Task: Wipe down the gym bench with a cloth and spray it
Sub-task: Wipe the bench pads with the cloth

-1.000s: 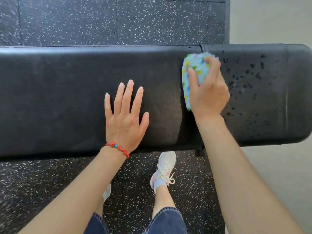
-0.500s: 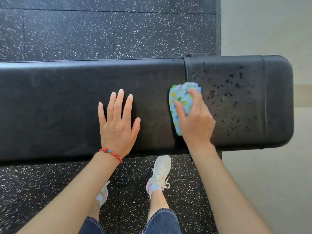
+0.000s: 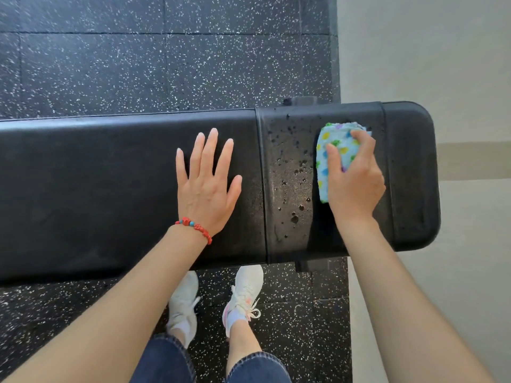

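Two hands on gym bench (image 3: 110,189). Right hand (image 3: 355,186) grip clamped on cloth (image 3: 336,150), pressed to short end pad. Left hand (image 3: 206,186) flat, fingers apart, beside seam. Droplets (image 3: 293,189) remain between seam and cloth; wiping judged partway.

No words, brand names, numbers or signs can be read anywhere here (the cloth (image 3: 336,156) carries only coloured blobs, and the shoes (image 3: 243,295) show no legible logo).
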### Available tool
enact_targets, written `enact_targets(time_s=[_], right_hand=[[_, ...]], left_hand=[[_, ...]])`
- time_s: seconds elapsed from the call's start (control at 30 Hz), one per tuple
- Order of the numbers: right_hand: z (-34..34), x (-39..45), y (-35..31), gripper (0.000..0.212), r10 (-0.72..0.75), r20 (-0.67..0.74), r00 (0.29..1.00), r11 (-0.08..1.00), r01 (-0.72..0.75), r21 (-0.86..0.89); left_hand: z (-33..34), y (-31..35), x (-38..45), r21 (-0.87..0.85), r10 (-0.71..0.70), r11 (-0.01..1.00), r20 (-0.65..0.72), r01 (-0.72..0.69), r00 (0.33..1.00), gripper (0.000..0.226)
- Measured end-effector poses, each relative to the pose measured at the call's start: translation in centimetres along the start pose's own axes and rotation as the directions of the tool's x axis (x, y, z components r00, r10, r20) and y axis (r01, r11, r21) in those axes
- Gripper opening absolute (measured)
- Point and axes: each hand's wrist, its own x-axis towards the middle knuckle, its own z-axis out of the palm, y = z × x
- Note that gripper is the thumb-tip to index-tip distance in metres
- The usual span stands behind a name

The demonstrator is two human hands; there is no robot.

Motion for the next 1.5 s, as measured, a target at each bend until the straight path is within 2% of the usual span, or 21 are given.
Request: enact_targets(time_s=[0.1,0.3,0.43,0.5,0.63,0.7,0.8,0.97,1.07,1.13,1.2,1.27,1.37,1.43,1.5], right_hand=[[0.8,-0.2,-1.6,0.038,0.010,-0.030,0.999,0.999,-0.009,0.031],[3.8,0.3,-7.4,0.036,-0.207,0.075,0.975,0.976,0.201,0.087],[3.8,1.1,-6.6,0.041,-0.282,0.095,0.955,0.958,0.276,0.076],[3.3,2.0,-5.1,0.042,-0.233,0.089,0.968,0.972,0.230,0.036],[1.3,5.2,-0.4,0.044,0.023,-0.010,1.000,0.999,-0.024,-0.043],[0.5,6.0,0.9,0.046,0.074,-0.021,0.997,0.996,-0.075,-0.050],[1.0,5.1,-0.5,0.044,0.085,-0.036,0.996,0.995,-0.087,-0.052],[2.2,-0.8,-5.1,0.035,-0.185,0.075,0.980,0.983,0.184,0.022],[1.7,-1.4,-4.6,0.037,-0.293,0.115,0.949,0.956,0.294,0.010],[0.9,-0.6,-2.5,0.038,-0.245,0.088,0.966,0.969,0.247,-0.024],[-0.2,0.0,0.2,0.038,-0.104,0.016,0.994,0.993,0.105,-0.045],[-1.3,0.2,2.3,0.040,0.014,-0.042,0.999,0.999,-0.015,-0.040],[-1.5,0.0,3.1,0.042,0.097,-0.050,0.994,0.994,-0.099,-0.037],[-1.0,-1.2,1.4,0.040,0.099,-0.054,0.994,0.995,-0.100,-0.021],[-0.1,-3.7,-1.2,0.037,0.002,-0.022,1.000,1.000,-0.002,0.003]], left_hand=[[0.8,-0.2,0.2,0.036,-0.004,0.999,-0.012,0.005,1.000,0.055],[1.4,-0.5,0.1,0.053,0.020,0.998,-0.068,-0.016,0.998,0.054],[1.2,-0.6,0.1,0.053,0.027,0.998,-0.071,-0.023,0.997,0.053],[1.2,-0.6,0.2,0.054,0.028,0.998,-0.067,-0.024,0.997,0.053],[1.3,-0.6,0.2,0.057,0.022,0.998,-0.066,-0.018,0.998,0.054],[1.4,-0.6,0.2,0.061,0.026,0.998,-0.071,-0.022,0.997,0.054],[1.4,-0.5,0.2,0.056,0.022,0.998,-0.075,-0.018,0.997,0.054],[0.9,-0.3,0.2,0.030,0.009,1.000,-0.068,-0.007,0.998,0.053],[0.5,0.2,-0.3,-0.016,-0.003,1.000,-0.075,0.002,0.997,0.053],[0.4,0.8,-1.0,-0.017,0.016,1.000,-0.083,-0.017,0.996,0.053],[0.3,1.2,-1.8,-0.011,0.036,0.999,-0.103,-0.037,0.994,0.053],[0.4,1.5,-2.4,-0.012,0.042,0.999,-0.107,-0.044,0.993,0.052],[1.1,2.1,-3.0,0.004,0.046,0.999,-0.067,-0.046,0.997,0.053],[1.4,2.2,-3.3,0.026,0.040,0.999,-0.029,-0.039,0.999,0.055],[1.7,2.2,-3.2,0.051,0.042,0.998,-0.032,-0.041,0.999,0.055]])
